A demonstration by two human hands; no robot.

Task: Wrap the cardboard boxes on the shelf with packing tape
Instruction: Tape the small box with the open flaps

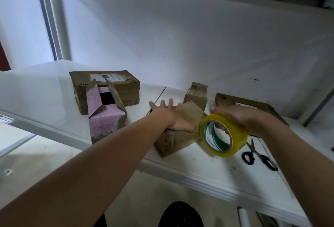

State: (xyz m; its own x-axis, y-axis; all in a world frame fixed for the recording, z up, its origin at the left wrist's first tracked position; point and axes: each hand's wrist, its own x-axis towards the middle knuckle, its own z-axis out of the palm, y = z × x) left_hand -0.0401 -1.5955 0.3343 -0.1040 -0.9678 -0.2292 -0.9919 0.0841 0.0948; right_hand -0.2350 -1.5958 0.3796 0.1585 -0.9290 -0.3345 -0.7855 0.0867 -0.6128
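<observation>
A small brown cardboard box (173,140) lies near the front edge of the white shelf (207,168). My left hand (169,116) presses flat on its top, fingers straight and spread. My right hand (238,116) grips a yellow roll of packing tape (224,135) from above, right beside the box's right side. A strip of tape seems to run from the roll onto the box top, though blur makes this unclear.
A pink box (106,118) with open flaps stands at the left, a large brown box (104,89) behind it. A small brown box (196,95) and a flat brown box (251,108) lie at the back right. Black scissors (258,156) rest right of the roll.
</observation>
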